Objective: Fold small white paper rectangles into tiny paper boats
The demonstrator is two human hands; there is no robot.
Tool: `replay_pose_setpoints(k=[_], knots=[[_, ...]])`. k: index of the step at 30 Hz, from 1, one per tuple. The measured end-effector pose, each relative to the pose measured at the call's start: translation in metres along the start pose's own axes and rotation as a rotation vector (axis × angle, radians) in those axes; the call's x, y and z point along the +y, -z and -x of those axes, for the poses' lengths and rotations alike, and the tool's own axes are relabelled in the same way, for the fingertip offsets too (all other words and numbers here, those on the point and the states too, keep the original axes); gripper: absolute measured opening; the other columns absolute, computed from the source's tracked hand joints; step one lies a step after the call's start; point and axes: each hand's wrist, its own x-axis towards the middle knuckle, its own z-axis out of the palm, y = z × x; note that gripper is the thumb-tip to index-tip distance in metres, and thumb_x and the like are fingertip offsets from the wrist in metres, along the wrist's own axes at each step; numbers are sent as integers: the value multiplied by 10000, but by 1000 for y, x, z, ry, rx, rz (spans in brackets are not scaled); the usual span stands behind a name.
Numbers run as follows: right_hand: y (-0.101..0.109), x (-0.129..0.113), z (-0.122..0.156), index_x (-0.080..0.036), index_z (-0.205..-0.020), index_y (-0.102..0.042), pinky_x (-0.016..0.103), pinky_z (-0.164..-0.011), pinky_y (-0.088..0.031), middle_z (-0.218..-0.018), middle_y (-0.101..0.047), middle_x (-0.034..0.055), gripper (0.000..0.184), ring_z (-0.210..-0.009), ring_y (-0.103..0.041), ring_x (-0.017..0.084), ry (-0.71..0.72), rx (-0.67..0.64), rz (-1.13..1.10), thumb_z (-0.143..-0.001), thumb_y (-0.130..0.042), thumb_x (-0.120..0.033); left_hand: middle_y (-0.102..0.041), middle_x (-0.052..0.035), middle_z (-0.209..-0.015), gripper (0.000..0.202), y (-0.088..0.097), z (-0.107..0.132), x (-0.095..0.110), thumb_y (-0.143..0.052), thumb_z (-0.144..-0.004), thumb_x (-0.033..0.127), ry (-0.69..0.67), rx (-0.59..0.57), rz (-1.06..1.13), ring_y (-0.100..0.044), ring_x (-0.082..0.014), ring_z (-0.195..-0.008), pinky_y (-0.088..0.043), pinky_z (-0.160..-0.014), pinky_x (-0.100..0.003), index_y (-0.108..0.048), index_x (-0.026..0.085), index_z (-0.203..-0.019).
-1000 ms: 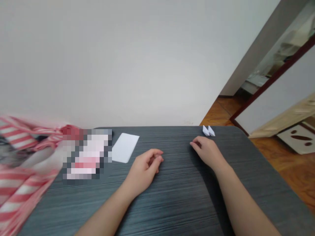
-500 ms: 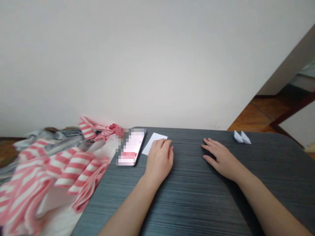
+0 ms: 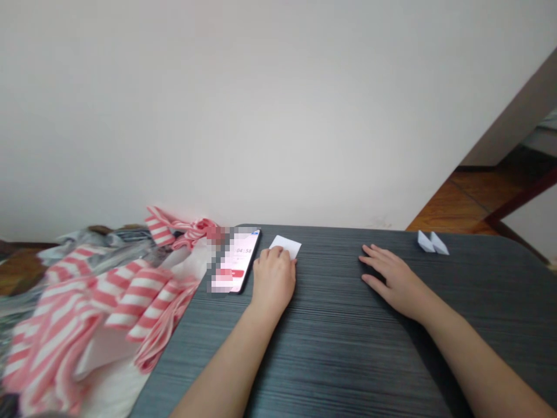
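Observation:
My left hand lies over a white paper sheet, its fingers pressed on the near part and hiding much of it. Just left of that hand, a black-edged smartphone lies on the table with a lit, pixelated screen. My right hand rests palm down on the bare tabletop, fingers spread and holding nothing. Beyond its fingertips, near the far edge, sits a small folded white paper boat.
The dark grey wood-grain table ends in a rounded corner at the far right. Pink-and-white striped fabric heaps past its left edge. A white wall stands behind, and a wooden floor shows at the right.
The view has swung left since the oldest frame. My left hand has come down onto the paper sheet, which has shifted right beside the phone. My right hand has flattened and spread.

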Motion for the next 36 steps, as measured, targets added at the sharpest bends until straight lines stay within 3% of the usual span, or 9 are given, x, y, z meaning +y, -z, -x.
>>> replay_pose_setpoints(k=[9, 13, 19, 24, 30, 33, 36], knots=[[-2, 1, -1, -173, -1267, -638, 562, -1086, -394, -1438, -519, 148, 394, -1359, -438, 333, 0, 15, -30, -927, -552, -352, -682, -127, -1097, 264, -2, -3, -5, -486, -943, 267, -7, -12, 56, -558, -287, -1005, -421, -866, -393, -714, 142, -898], [-2, 1, -1, -172, -1268, -638, 557, -1093, -387, -1439, -519, 146, 401, -1363, -433, 331, -7, 14, -41, -919, -564, -355, -693, -128, -1075, 293, -5, -4, -7, -448, -954, 248, -19, 25, 68, -571, -276, -967, -417, -858, -387, -712, 141, -884], [-3, 1, -1, -177, -1269, -636, 549, -1099, -382, -1441, -518, 142, 399, -1366, -430, 326, -12, 9, -42, -918, -568, -354, -699, -109, -869, 313, -7, -8, -9, -401, -950, 191, -3, 78, 42, -591, -273, -857, -419, -801, -379, -672, 155, -797], [-3, 2, 0, -170, -1272, -633, 553, -1090, -391, -1447, -510, 148, 401, -1363, -433, 328, -8, 2, -23, -927, -554, -359, -686, -118, -869, 277, -3, -9, -9, -407, -941, 202, 60, 184, 90, -597, -280, -879, -424, -810, -380, -658, 154, -834], [-1, 2, 0, -177, -1283, -629, 569, -1086, -386, -1457, -497, 151, 409, -1364, -429, 339, -30, -5, -38, -924, -559, -362, -678, -76, -846, 254, 1, -7, -2, -416, -957, 269, 127, 297, 421, -618, -224, -802, -435, -740, -319, -637, 170, -881], [-1, 3, 0, -184, -1281, -630, 577, -1087, -380, -1460, -494, 146, 404, -1366, -425, 341, -27, 6, -51, -919, -564, -351, -653, -34, -751, 257, -1, -4, 10, -451, -948, 334, 213, 266, 708, -608, -186, -702, -434, -660, -278, -631, 179, -848], [0, 4, 1, -178, -1272, -636, 576, -1083, -383, -1451, -503, 151, 397, -1362, -428, 342, -30, 9, -51, -919, -564, -347, -628, -11, -719, 249, -6, -2, 24, -478, -930, 360, 290, 164, 1015, -584, -164, -652, -439, -587, -249, -625, 177, -847]])
